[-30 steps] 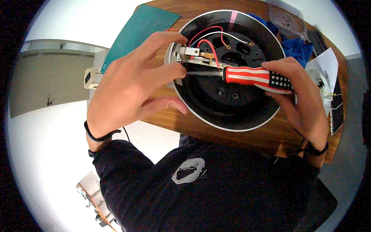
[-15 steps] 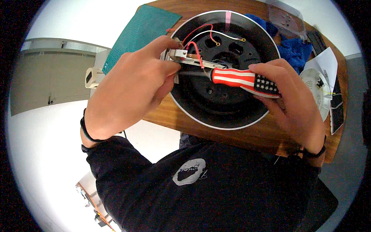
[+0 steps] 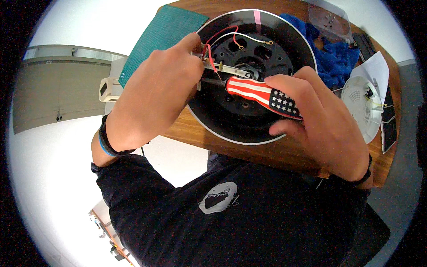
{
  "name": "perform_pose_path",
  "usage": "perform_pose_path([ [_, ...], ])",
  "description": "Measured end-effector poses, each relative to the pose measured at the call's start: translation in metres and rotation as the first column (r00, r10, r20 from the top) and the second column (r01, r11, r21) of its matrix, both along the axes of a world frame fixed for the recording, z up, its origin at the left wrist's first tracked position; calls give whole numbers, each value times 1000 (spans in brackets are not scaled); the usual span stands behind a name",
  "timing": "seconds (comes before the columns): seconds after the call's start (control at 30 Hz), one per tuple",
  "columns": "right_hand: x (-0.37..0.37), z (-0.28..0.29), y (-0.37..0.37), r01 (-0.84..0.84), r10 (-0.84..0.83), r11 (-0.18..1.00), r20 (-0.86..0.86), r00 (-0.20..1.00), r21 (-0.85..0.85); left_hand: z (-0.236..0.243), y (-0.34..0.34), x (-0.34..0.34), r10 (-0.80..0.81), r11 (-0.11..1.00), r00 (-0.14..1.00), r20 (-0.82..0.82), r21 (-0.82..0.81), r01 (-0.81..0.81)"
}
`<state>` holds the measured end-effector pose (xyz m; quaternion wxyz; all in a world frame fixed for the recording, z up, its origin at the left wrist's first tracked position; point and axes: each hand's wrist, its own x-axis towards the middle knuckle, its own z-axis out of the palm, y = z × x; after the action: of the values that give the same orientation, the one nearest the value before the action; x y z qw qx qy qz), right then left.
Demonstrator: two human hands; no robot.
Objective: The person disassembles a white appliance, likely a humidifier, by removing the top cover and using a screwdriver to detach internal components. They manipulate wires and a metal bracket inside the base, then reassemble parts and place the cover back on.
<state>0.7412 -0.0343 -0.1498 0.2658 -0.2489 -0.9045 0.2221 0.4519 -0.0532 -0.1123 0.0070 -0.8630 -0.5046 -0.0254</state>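
My right hand (image 3: 318,113) is closed around the handle end of a screwdriver (image 3: 251,91), red and white striped with white stars on black. Its shaft runs left toward my left hand (image 3: 162,89). That hand grips a metal bracket assembly (image 3: 229,69) with red and white wires (image 3: 218,35) on it, two of them ending in ring terminals. My left fingers mostly hide the assembly's left end and the screwdriver's tip. Beneath both hands sits a round black pot-like housing (image 3: 297,29) with a white rim, holes in its base and a pink strip on its inner wall.
A green cutting mat (image 3: 155,38) lies at the far left of the wooden table (image 3: 213,138). To the right are a blue cloth (image 3: 336,60), a clear tray (image 3: 329,20) with small parts, a white round cover (image 3: 362,109) with wires, and a white paper sheet (image 3: 378,73).
The screwdriver handle has shifted left and turned, its right end now lower. My right fingers have changed their hold on it. The assembly and the housing have moved slightly left.
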Motion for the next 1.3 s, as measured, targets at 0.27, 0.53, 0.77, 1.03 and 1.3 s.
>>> perform_pose_path([
  [0.27, 1, -9, 4, -11, 11, 999, -1, 1000, 52, -9, 3, 4, 34, 999, 999, -13, 0, -34],
  [0.53, -5, -10, 5, 63, -61, 998, -70, 996, 31, -15, 2, 3, 47, 998, 996, -82, 40, -44],
  [0.77, 0, 4, 5, -2, 3, 1000, 39, 999, -16, -8, -2, 5, 35, 998, 992, -119, 59, -28],
  [1.03, 2, -6, 12, -76, 78, 997, -67, 995, 35, -10, -1, 9, 62, 994, 990, -128, 99, -50],
  [1.3, 5, -8, 13, -10, 14, 999, -99, 995, 37, -16, -2, 14, 58, 993, 996, -61, 108, -51],
])
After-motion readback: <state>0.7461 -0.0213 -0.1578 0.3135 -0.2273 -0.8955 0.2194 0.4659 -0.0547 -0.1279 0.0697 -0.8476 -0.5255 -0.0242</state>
